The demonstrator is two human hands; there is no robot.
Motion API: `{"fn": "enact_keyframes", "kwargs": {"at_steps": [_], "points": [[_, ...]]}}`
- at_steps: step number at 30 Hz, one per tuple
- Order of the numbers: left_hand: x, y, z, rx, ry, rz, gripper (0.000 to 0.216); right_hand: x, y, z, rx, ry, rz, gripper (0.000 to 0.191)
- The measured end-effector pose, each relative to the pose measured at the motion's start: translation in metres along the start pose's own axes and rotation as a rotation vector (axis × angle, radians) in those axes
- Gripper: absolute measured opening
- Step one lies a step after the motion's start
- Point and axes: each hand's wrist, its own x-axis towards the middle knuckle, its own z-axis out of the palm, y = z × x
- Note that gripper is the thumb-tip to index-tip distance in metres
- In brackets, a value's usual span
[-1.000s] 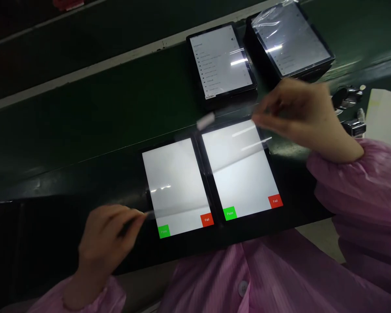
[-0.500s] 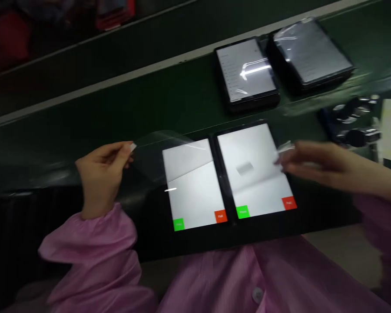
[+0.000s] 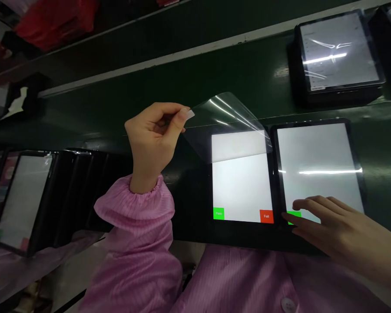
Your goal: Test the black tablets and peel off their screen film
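Picture a clock face laid over my view, twelve away from me. Just inside ten o'clock, my left hand (image 3: 158,139) is raised, thumb and forefinger pinched together on the small white tab (image 3: 190,114) of a clear plastic film (image 3: 230,124). The film slopes from my pinch toward two o'clock, bowing and catching streaks of light, its far end overlapping the top of a tablet (image 3: 241,187) (I cannot tell whether it touches the glass). That tablet, near the centre toward four o'clock, glows white, with a green Pass button (image 3: 218,213) and a red Fail button (image 3: 266,216) along its lower edge. Just beside it, at three o'clock, lies a second tablet (image 3: 319,150). My right hand (image 3: 345,228), at four o'clock, holds nothing that I can see; its thumb and fingers are parted above that tablet's lower left corner, and contact is unclear.

The film looks nearly weightless, springy yet easily creased, and probably clingy and quick to take fingerprints; the tab is the best hold, with the edges next. The tablets look rigid, slick and breakable, best gripped by their black borders.

At two o'clock sits a stacked tablet (image 3: 340,52); between eight and nine, a row of leaning tablets (image 3: 24,198).
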Motion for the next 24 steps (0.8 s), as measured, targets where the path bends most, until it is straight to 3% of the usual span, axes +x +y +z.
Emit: {"fn": "enact_keyframes", "kwargs": {"at_steps": [4, 8, 11, 13, 16, 17, 19, 22, 24], "points": [[0.001, 0.021, -0.005, 0.086, -0.004, -0.009, 0.008, 0.011, 0.01, -0.019, 0.139, 0.042, 0.01, 0.034], [-0.01, 0.031, -0.013, 0.167, 0.038, 0.076, 0.014, 0.037, 0.044, -0.027, 0.38, 0.081, 0.313, 0.036], [-0.031, 0.027, -0.027, 0.203, 0.019, 0.145, 0.022, 0.067, 0.073, -0.02, 0.664, 0.037, 0.523, 0.058], [-0.05, 0.021, -0.037, 0.035, -0.127, 0.231, 0.021, 0.089, 0.086, -0.015, 0.797, -0.032, 0.621, 0.074], [-0.083, 0.018, -0.039, -0.219, -0.503, 0.293, 0.027, 0.115, 0.091, -0.012, 0.775, -0.176, 0.671, 0.073], [-0.094, 0.019, -0.036, -0.221, -0.584, 0.294, 0.032, 0.12, 0.088, -0.012, 0.703, -0.206, 0.648, 0.068], [-0.114, 0.024, -0.024, -0.092, -0.622, 0.333, 0.04, 0.126, 0.075, -0.012, 0.478, -0.177, 0.51, 0.059], [-0.137, 0.033, -0.007, 0.146, -0.556, 0.428, 0.033, 0.119, 0.04, -0.007, 0.138, 0.033, 0.122, 0.046], [-0.149, 0.039, -0.002, 0.208, -0.527, 0.439, 0.03, 0.106, 0.013, 0.001, 0.103, 0.092, -0.117, 0.034]]}}
